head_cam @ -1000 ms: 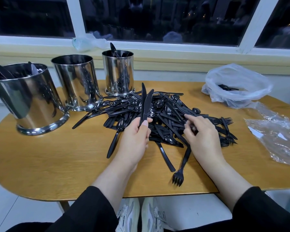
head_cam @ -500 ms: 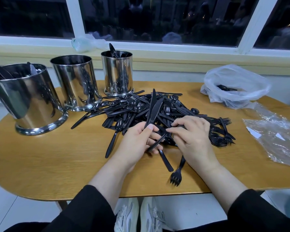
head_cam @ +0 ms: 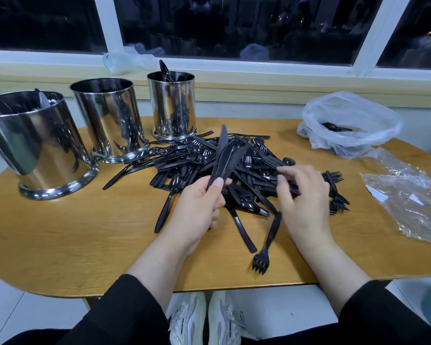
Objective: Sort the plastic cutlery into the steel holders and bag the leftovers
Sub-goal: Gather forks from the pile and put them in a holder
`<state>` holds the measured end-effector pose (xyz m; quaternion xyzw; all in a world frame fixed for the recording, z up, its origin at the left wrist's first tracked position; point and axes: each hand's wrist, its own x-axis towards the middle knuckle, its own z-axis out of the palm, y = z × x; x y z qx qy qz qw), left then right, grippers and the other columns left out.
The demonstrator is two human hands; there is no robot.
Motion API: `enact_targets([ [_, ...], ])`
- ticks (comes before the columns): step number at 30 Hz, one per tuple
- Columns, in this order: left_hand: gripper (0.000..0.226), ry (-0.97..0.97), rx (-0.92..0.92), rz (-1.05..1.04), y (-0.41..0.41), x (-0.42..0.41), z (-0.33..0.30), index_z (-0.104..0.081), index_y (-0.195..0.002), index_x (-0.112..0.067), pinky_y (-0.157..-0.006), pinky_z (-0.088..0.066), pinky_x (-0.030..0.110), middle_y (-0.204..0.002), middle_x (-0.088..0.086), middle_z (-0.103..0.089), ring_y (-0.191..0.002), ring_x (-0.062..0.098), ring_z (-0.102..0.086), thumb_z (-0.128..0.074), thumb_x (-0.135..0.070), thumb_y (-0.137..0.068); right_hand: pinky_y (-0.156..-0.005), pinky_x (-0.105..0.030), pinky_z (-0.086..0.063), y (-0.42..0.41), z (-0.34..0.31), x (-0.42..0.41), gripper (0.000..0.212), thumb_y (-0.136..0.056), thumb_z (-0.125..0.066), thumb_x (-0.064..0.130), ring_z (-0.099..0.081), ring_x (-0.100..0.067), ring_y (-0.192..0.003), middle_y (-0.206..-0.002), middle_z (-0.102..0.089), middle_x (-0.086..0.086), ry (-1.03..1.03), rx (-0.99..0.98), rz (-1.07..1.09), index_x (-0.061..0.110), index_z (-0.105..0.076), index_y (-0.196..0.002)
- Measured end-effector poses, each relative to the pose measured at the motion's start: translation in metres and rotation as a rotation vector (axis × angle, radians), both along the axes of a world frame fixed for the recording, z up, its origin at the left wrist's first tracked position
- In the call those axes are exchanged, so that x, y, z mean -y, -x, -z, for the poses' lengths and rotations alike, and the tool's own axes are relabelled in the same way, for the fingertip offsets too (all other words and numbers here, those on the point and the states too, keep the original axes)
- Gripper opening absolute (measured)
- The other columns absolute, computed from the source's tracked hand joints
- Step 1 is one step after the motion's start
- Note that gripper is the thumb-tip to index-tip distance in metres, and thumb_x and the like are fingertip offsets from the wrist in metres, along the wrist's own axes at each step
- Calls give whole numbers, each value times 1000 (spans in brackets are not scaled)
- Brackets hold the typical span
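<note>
The left hand (head_cam: 197,207) pinches a small bundle of black plastic knives (head_cam: 224,155) by their handle ends, thumb pressed over them, blades fanning up and away over the cutlery pile (head_cam: 209,170) in the middle of the wooden counter (head_cam: 85,232). The right hand (head_cam: 306,202) hovers over the pile's right side with its fingers (head_cam: 284,171) curled; it is blurred, so I cannot tell whether they hold a piece. These knives look light, thin and a little springy, with glossy surfaces that probably slide against each other, so a firm pinch low on the stacked handles should keep them aligned. Three steel holders (head_cam: 172,103) stand at the back left, each showing some cutlery. A white plastic bag (head_cam: 353,125) with a few pieces sits back right, near a clear wrapper (head_cam: 408,195)
</note>
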<state>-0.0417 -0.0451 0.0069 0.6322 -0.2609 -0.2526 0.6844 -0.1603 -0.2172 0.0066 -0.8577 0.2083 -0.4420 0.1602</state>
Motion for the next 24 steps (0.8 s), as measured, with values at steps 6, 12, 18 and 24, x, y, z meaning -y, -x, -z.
enact_targets([
  [6, 22, 13, 3, -34, -1, -2, 0, -65, -113, -20, -51, -27, 28, -66, -5, -40, -54, 13, -29, -51, -36, -107, -90, -37, -30, -6, 6, 0, 22, -97, -56, 37, -56, -14, -91, -88, -60, 13, -85, -372, 79, 26, -73, -89],
  [12, 24, 10, 5, -41, 0, -2, 0, -62, -109, -18, -49, -27, 27, -66, -3, -39, -53, 14, -29, -49, -38, -108, -94, -40, -34, -9, 9, 0, 23, -92, -62, 49, -55, -11, -99, -94, -60, 15, -36, -495, 142, 32, -74, -101],
  [18, 29, 18, 0, -41, 2, -3, -1, -60, -113, -13, -48, -26, 26, -65, -4, -35, -53, 13, -26, -49, -39, -108, -88, -34, -30, -8, 7, 1, 15, -91, -65, 44, -53, -10, -96, -91, -56, 16, -86, -461, 116, 32, -68, -100],
  [24, 27, 32, 11, -18, 0, -4, -2, -60, -119, -14, -47, -28, 26, -67, -3, -38, -54, 14, -27, -52, -37, -106, -89, -31, -26, -5, 2, 2, 9, -92, -68, 38, -52, -5, -85, -84, -58, 13, -229, -400, 45, 32, -62, -93],
])
